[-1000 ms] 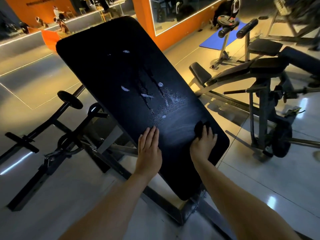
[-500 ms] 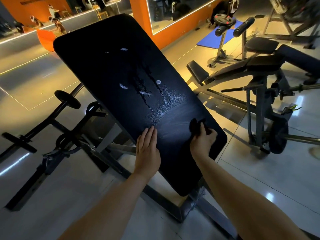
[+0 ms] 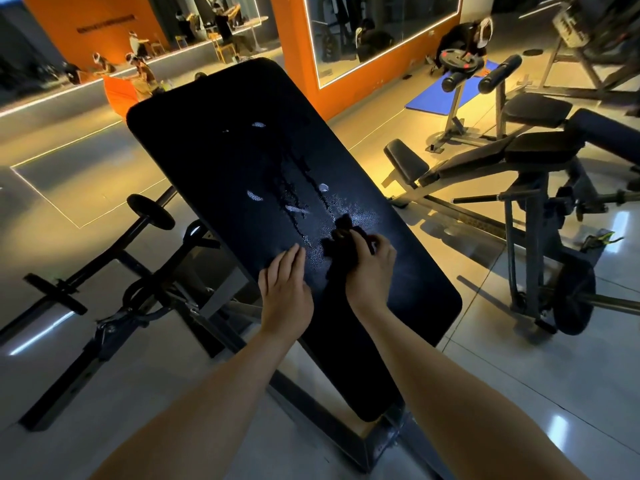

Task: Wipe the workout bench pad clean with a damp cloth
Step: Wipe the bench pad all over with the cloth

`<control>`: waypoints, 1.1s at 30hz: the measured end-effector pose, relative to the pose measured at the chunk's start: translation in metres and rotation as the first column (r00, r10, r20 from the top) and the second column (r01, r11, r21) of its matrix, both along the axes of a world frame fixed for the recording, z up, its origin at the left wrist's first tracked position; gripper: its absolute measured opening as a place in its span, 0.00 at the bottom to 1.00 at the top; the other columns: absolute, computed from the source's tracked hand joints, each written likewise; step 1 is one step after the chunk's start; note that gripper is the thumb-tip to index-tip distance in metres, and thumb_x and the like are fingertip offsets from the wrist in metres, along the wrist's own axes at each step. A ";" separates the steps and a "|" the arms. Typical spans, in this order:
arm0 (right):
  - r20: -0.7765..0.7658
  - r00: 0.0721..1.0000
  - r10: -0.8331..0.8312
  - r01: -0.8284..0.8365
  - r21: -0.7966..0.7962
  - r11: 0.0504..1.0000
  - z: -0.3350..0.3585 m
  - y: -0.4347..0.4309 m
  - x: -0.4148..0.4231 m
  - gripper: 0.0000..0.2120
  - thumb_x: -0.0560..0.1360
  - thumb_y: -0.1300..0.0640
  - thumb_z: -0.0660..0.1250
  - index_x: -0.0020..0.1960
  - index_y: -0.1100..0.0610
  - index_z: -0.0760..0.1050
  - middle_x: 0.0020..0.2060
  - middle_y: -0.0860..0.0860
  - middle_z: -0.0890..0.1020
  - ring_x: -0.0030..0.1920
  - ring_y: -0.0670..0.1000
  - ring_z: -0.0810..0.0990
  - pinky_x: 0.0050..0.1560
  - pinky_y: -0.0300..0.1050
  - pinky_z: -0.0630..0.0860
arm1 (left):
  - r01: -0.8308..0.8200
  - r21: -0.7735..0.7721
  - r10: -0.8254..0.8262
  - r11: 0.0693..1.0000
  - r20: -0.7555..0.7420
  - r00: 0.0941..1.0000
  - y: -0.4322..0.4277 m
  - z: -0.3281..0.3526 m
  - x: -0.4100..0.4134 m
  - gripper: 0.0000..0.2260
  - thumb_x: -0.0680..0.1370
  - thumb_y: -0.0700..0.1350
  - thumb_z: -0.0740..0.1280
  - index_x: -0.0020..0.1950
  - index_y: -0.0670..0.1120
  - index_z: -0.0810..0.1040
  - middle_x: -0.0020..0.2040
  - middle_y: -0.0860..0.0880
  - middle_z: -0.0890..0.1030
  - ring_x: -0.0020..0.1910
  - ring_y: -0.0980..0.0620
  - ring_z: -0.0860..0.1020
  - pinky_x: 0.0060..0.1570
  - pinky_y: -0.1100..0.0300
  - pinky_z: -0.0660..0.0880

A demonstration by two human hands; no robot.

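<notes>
A long black bench pad (image 3: 221, 157) slopes away from me, with wet streaks and water drops down its middle. My right hand (image 3: 370, 271) grips a dark crumpled cloth (image 3: 341, 244) and presses it on the pad just below the wet patch. My left hand (image 3: 285, 292) lies flat on the pad's left edge, fingers straight and together, beside the cloth.
The bench's black steel frame (image 3: 349, 445) runs under the pad to the floor. A barbell rack with a weight plate (image 3: 150, 211) stands at left. Another bench machine (image 3: 530, 174) is close on the right. An orange mirrored wall (image 3: 298, 53) and a blue mat (image 3: 440, 98) lie beyond.
My right hand has slid the cloth up and leftward from the pad's right edge toward the wet middle. My left hand stays on the left edge. The view has tilted slightly.
</notes>
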State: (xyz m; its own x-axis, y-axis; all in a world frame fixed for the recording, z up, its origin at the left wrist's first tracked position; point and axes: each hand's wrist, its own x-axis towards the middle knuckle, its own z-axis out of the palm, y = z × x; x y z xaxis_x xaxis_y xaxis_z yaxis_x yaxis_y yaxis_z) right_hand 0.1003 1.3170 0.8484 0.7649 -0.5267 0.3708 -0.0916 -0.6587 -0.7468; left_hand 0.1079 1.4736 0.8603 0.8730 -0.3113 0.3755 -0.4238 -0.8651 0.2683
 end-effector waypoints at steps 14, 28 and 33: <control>0.199 0.934 0.295 -0.298 -0.013 0.954 0.075 0.029 0.083 0.22 0.78 0.69 0.62 0.70 0.57 0.74 0.63 0.55 0.75 0.64 0.53 0.71 0.66 0.40 0.68 | -0.062 -0.193 0.063 0.979 0.003 0.998 0.021 0.034 0.033 0.29 0.79 0.37 0.61 0.79 0.47 0.59 0.79 0.51 0.61 0.75 0.53 0.53 0.78 0.44 0.46; 0.036 0.962 0.270 -0.256 -0.212 0.943 -0.055 0.010 -0.028 0.28 0.76 0.60 0.62 0.76 0.52 0.68 0.73 0.52 0.70 0.73 0.58 0.63 0.76 0.54 0.60 | -0.008 -0.084 0.015 0.996 0.088 0.996 0.005 -0.009 0.000 0.30 0.75 0.43 0.51 0.78 0.44 0.62 0.77 0.47 0.64 0.78 0.48 0.57 0.78 0.47 0.42; -0.103 0.977 -0.186 0.205 0.224 0.953 -0.058 -0.013 -0.025 0.27 0.77 0.67 0.64 0.75 0.56 0.67 0.73 0.56 0.67 0.75 0.58 0.61 0.78 0.55 0.56 | 0.040 -0.136 -0.034 0.990 0.049 0.998 0.004 -0.023 -0.015 0.28 0.77 0.40 0.52 0.79 0.44 0.61 0.78 0.48 0.62 0.80 0.50 0.52 0.78 0.51 0.38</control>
State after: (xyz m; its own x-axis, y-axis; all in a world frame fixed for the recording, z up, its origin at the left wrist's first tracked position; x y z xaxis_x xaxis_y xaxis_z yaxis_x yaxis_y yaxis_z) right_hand 0.0754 1.3035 0.7905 0.6606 -0.7328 0.1630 -0.2663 -0.4317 -0.8618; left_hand 0.0933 1.4778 0.8370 0.8424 -0.2858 0.4569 -0.4696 -0.8052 0.3621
